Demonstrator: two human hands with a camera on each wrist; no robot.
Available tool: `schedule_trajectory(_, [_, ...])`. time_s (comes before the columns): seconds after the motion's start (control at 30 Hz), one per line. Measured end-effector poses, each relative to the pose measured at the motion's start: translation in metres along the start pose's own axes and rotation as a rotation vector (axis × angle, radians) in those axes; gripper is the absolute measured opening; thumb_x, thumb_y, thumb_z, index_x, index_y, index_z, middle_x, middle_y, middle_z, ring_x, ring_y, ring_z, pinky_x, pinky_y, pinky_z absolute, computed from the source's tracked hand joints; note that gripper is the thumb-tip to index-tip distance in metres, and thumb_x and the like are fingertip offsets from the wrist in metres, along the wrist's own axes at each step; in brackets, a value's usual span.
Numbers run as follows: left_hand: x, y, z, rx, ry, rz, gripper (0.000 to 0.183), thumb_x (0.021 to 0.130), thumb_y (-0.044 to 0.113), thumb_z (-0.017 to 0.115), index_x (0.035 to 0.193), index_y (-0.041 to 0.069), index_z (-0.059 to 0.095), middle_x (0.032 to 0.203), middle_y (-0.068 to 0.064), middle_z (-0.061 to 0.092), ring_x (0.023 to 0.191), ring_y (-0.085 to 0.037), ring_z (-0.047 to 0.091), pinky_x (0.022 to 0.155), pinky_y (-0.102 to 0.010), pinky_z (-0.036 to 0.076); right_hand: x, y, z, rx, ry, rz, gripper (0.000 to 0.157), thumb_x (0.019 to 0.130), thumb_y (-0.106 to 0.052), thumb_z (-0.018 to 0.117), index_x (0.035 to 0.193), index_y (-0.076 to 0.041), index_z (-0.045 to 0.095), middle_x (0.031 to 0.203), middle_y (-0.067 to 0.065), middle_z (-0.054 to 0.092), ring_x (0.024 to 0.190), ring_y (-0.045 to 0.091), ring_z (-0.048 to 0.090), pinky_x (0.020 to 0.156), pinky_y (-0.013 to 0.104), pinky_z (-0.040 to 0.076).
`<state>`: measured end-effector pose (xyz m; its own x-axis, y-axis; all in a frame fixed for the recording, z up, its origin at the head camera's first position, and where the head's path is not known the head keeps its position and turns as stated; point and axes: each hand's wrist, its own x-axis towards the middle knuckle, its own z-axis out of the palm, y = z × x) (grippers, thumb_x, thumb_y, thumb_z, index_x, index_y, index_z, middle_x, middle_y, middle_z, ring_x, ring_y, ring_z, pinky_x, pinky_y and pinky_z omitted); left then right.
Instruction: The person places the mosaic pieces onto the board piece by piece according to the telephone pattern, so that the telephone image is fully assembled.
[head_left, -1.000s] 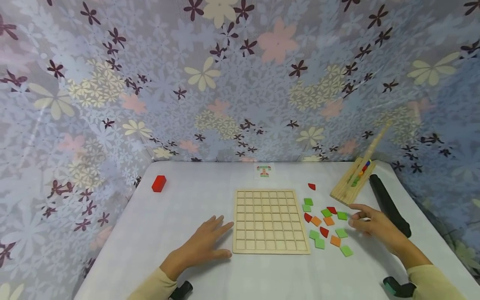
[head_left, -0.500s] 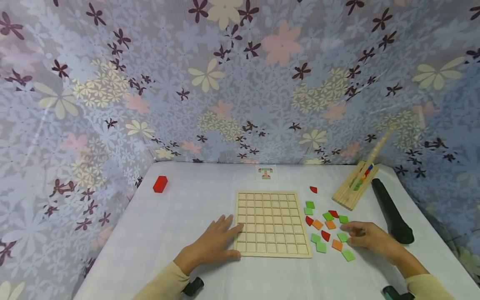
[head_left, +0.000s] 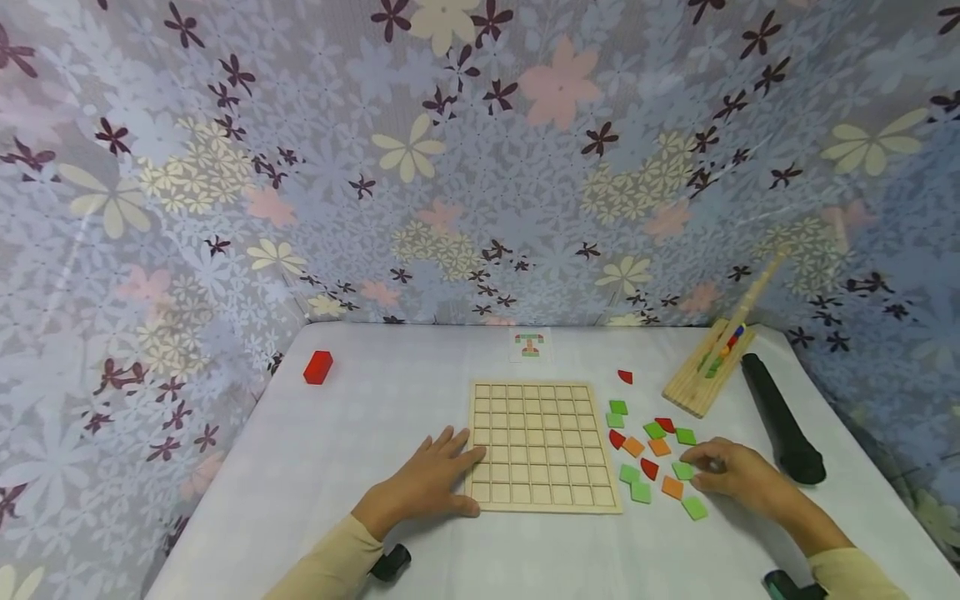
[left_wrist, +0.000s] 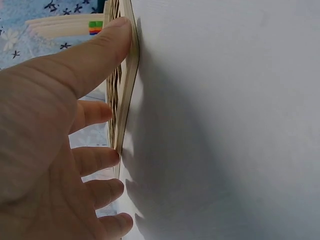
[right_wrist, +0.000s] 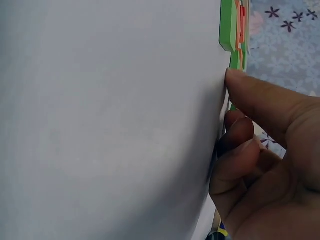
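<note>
My left hand (head_left: 431,481) lies with fingers spread at the left side of a pale wooden grid board (head_left: 542,450). Its index fingertip overlaps the board's left edge, and the thumb is by the near left corner. In the left wrist view the thumb crosses the board's rim (left_wrist: 130,85). To the right of the board, my right hand (head_left: 738,475) hovers low, thumb and index apart beside a flat green square tile (head_left: 682,471); contact is unclear. The right wrist view shows its other fingers bent, with the thumb tip near green tiles (right_wrist: 228,25).
Around that tile lie several green squares, orange squares (head_left: 672,487) and red quarter-round pieces (head_left: 649,469). A patterned card (head_left: 530,343) lies behind the board. A red block (head_left: 318,367) is far left; a wooden bead stand (head_left: 705,371) and a black elongated object (head_left: 783,421) are right.
My right hand has come leftward and nearer to the green tile. My left hand has moved right, its index finger now over the board's edge. The tiles have kept their places.
</note>
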<state>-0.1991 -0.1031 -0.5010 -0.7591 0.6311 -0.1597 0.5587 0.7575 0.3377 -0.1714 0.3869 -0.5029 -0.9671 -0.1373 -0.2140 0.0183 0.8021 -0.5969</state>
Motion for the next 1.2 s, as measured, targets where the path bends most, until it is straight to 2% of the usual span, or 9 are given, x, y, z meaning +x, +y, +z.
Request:
schedule_trajectory(0.1, [0.000, -0.001, -0.001, 0.000, 0.006, 0.001, 0.090, 0.085, 0.060, 0.073, 0.158, 0.020, 0.040, 0.168, -0.016, 0.023, 0.155, -0.041, 0.017, 0.122, -0.063, 0.020, 0.000, 0.000, 0.002, -0.055, 0.044, -0.067, 0.034, 0.089, -0.025, 0.079, 0.115, -0.004, 0.070, 0.107, 0.003, 0.065, 0.098, 0.019, 0.059, 0.079, 0.032, 0.054])
schedule_trajectory(0.23, [0.000, -0.001, -0.003, 0.007, 0.013, 0.002, 0.091, 0.084, 0.061, 0.073, 0.158, 0.020, 0.040, 0.168, -0.017, 0.023, 0.155, -0.039, 0.016, 0.123, -0.062, 0.019, 0.002, -0.005, 0.001, -0.068, 0.093, -0.081, 0.031, 0.090, -0.020, 0.077, 0.114, -0.002, 0.069, 0.101, 0.002, 0.064, 0.089, 0.016, 0.057, 0.068, 0.025, 0.051])
schedule_trajectory(0.37, [0.000, 0.000, -0.002, 0.016, 0.014, 0.002, 0.092, 0.083, 0.064, 0.072, 0.158, 0.020, 0.041, 0.167, -0.017, 0.024, 0.155, -0.039, 0.018, 0.122, -0.063, 0.019, 0.010, -0.018, -0.002, -0.008, 0.111, -0.070, 0.037, 0.091, -0.022, 0.077, 0.118, 0.001, 0.067, 0.102, 0.006, 0.065, 0.082, 0.016, 0.055, 0.061, 0.025, 0.050])
schedule_trajectory(0.5, [0.001, 0.001, -0.002, 0.028, 0.023, 0.010, 0.090, 0.084, 0.064, 0.071, 0.157, 0.019, 0.042, 0.166, -0.019, 0.026, 0.155, -0.039, 0.019, 0.122, -0.064, 0.020, 0.024, -0.040, -0.003, 0.054, 0.106, -0.130, 0.037, 0.093, -0.023, 0.076, 0.121, -0.001, 0.067, 0.106, 0.008, 0.064, 0.077, 0.016, 0.054, 0.059, 0.026, 0.050])
schedule_trajectory(0.67, [0.003, 0.002, -0.002, 0.057, 0.034, 0.015, 0.089, 0.084, 0.063, 0.071, 0.156, 0.020, 0.044, 0.165, -0.019, 0.028, 0.155, -0.038, 0.021, 0.122, -0.064, 0.021, 0.047, -0.069, 0.000, 0.116, 0.047, -0.215, 0.032, 0.096, -0.017, 0.070, 0.123, 0.001, 0.065, 0.112, 0.015, 0.064, 0.077, 0.018, 0.058, 0.059, 0.028, 0.052])
schedule_trajectory(0.77, [0.003, 0.002, -0.001, 0.074, 0.033, 0.010, 0.090, 0.083, 0.065, 0.071, 0.156, 0.021, 0.044, 0.165, -0.018, 0.029, 0.154, -0.038, 0.022, 0.122, -0.063, 0.022, 0.061, -0.082, 0.007, 0.113, -0.005, -0.226, 0.031, 0.097, -0.018, 0.070, 0.123, -0.002, 0.066, 0.115, 0.015, 0.064, 0.070, 0.019, 0.058, 0.054, 0.030, 0.051])
schedule_trajectory(0.87, [0.003, 0.003, 0.000, 0.076, 0.031, 0.011, 0.091, 0.082, 0.067, 0.072, 0.156, 0.021, 0.045, 0.165, -0.018, 0.029, 0.154, -0.038, 0.023, 0.121, -0.063, 0.022, 0.074, -0.091, 0.016, 0.074, -0.026, -0.238, 0.030, 0.096, -0.020, 0.072, 0.122, -0.005, 0.067, 0.115, 0.010, 0.066, 0.076, 0.018, 0.060, 0.060, 0.031, 0.053])
schedule_trajectory(1.0, [0.003, 0.003, 0.002, 0.081, 0.034, 0.015, 0.092, 0.081, 0.068, 0.071, 0.156, 0.022, 0.045, 0.165, -0.018, 0.029, 0.154, -0.038, 0.023, 0.121, -0.064, 0.022, 0.090, -0.099, 0.028, 0.027, -0.008, -0.277, 0.028, 0.094, -0.019, 0.073, 0.119, -0.007, 0.070, 0.108, 0.005, 0.067, 0.092, 0.019, 0.060, 0.078, 0.034, 0.053])
schedule_trajectory(1.2, [0.003, 0.002, 0.004, 0.081, 0.035, 0.004, 0.093, 0.081, 0.069, 0.070, 0.157, 0.023, 0.043, 0.166, -0.016, 0.028, 0.154, -0.039, 0.021, 0.122, -0.063, 0.020, 0.104, -0.107, 0.043, 0.040, -0.033, -0.298, 0.025, 0.092, -0.016, 0.073, 0.115, -0.006, 0.071, 0.098, 0.004, 0.064, 0.085, 0.020, 0.056, 0.072, 0.034, 0.051])
